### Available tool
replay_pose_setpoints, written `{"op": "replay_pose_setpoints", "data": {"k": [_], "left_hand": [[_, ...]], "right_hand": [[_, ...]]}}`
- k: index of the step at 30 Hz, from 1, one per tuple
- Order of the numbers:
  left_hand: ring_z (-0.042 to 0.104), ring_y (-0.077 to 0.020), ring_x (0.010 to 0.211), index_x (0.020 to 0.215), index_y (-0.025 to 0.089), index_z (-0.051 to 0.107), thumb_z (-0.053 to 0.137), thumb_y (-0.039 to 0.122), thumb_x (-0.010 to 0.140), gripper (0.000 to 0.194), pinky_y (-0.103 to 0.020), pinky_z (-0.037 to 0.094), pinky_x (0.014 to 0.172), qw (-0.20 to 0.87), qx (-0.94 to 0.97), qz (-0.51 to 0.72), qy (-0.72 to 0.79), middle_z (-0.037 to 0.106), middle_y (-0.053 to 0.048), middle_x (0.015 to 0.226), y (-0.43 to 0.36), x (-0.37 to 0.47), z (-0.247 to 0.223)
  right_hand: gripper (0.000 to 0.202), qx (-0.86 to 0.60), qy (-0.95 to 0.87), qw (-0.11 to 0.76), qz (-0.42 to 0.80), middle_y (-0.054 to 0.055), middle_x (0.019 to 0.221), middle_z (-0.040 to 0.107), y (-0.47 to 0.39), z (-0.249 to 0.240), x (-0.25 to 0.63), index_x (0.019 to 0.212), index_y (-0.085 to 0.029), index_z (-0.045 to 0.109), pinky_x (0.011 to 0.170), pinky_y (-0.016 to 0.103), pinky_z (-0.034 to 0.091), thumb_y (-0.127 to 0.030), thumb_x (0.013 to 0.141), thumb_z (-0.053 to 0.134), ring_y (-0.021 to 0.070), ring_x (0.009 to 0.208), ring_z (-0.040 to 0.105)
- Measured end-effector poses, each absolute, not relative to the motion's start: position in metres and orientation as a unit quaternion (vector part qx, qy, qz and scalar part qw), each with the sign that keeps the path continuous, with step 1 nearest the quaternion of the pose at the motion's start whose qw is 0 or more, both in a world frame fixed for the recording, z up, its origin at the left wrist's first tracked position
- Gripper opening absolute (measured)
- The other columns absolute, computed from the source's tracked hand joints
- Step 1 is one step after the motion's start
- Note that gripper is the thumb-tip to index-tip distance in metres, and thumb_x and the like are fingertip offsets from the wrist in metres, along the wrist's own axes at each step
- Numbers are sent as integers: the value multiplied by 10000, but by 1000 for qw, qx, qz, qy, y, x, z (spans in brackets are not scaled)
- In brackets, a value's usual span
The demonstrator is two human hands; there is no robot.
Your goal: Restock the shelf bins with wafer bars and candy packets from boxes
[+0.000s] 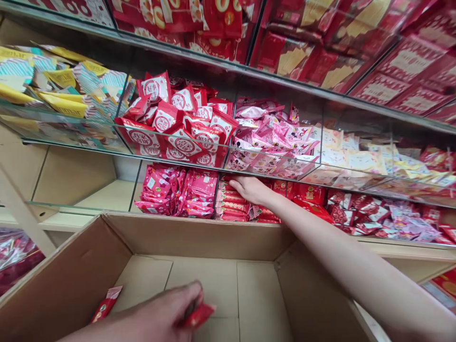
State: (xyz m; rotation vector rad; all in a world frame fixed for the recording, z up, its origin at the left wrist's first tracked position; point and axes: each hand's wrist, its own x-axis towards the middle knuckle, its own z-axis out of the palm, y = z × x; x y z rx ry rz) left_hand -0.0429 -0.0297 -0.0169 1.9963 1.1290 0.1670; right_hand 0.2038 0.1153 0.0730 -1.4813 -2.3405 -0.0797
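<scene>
Over the cardboard box (199,282), my left hand (171,306) is closed around a small red wrapped packet (198,317), slightly blurred. A similar red packet (107,304) lies inside the box against its left wall. My right hand (251,190) reaches into the lower shelf, fingers stretched out over the top of a stack of red and pink wrapped packets (233,206). The fingertips touch or hover just over the stack; their undersides are hidden. Left of that stack sit bright pink packets (197,192). Red packets (309,194) lie right of my right wrist.
Above my right hand runs the clear-fronted shelf (270,164), holding red and white packets (181,128), pink packets (274,137) and yellow packets (64,85). A glass divider bounds the lower compartment on its left. The box rim (199,219) stands against the shelf front.
</scene>
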Motion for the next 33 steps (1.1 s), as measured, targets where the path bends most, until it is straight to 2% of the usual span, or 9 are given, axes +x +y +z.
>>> {"op": "replay_pose_setpoints", "data": {"k": [4, 6, 8, 13, 18, 21, 25, 29, 33], "left_hand": [[476, -131, 684, 943, 238, 546, 500, 383, 770, 230, -205, 388, 613, 481, 742, 166, 437, 542, 41, 759, -18, -35, -7], [436, -116, 661, 979, 223, 523, 490, 419, 789, 275, -210, 391, 593, 550, 705, 199, 401, 510, 34, 781, -16, -30, 0], [422, -109, 654, 976, 210, 519, 510, 419, 789, 281, -213, 392, 575, 602, 672, 227, 366, 506, 23, 800, -15, -25, 7], [458, -81, 557, 954, 192, 505, 578, 416, 746, 314, -218, 363, 525, 652, 620, 233, 369, 558, 16, 781, -13, -17, 13], [481, -106, 601, 990, 181, 544, 664, 296, 665, 365, -228, 380, 564, 592, 654, 246, 403, 534, 53, 643, -6, -17, 12], [539, -120, 666, 904, 165, 594, 628, 315, 708, 250, -236, 419, 622, 576, 653, 262, 415, 623, 20, 695, -4, -16, 15], [580, -115, 632, 936, 156, 591, 622, 344, 732, 279, -230, 446, 609, 599, 597, 304, 439, 662, 9, 671, -4, -14, 18], [615, -123, 646, 966, 156, 555, 648, 357, 721, 330, -231, 462, 606, 626, 559, 318, 442, 667, 6, 688, -6, -13, 19], [619, -128, 650, 933, 164, 519, 675, 381, 690, 361, -231, 464, 597, 633, 546, 331, 439, 648, 21, 653, -9, -10, 18]], "right_hand": [[302, -389, -887, 227, -100, 152, 1133, 569, 42, 73, 203, 1033, -122, 601, 1015, 437, 275, -284, 901, 383, 254, 1177, 410], [281, -315, -923, 213, -57, 131, 1068, 593, 6, 70, 197, 1061, -162, 581, 942, 397, 378, -310, 896, 409, 222, 1081, 485], [343, -272, -947, 172, 5, 142, 1167, 529, -19, 64, 189, 1133, -162, 537, 907, 344, 413, -369, 873, 453, 215, 1085, 477], [236, -294, -928, 197, 121, 103, 1020, 561, -25, 41, 186, 1063, -169, 549, 790, 234, 444, -233, 912, 380, 143, 921, 536], [213, -402, -847, 230, 261, 38, 764, 592, -22, 23, 200, 914, -166, 580, 633, 225, 446, -311, 889, 426, 124, 675, 556], [344, -457, -758, 250, 393, 16, 664, 584, -24, 18, 203, 761, -158, 552, 545, 205, 438, -402, 902, 354, 97, 544, 553], [380, -448, -692, 284, 490, 8, 638, 582, -21, 16, 204, 719, -156, 495, 437, 184, 395, -489, 865, 387, 72, 436, 512], [382, -440, -679, 303, 503, 7, 641, 582, -20, 16, 205, 710, -153, 492, 436, 179, 386, -492, 859, 401, 68, 439, 517], [324, -432, -741, 323, 400, 23, 743, 599, -22, 14, 206, 971, -159, 564, 575, 227, 453, -436, 804, 543, 118, 620, 570]]}}
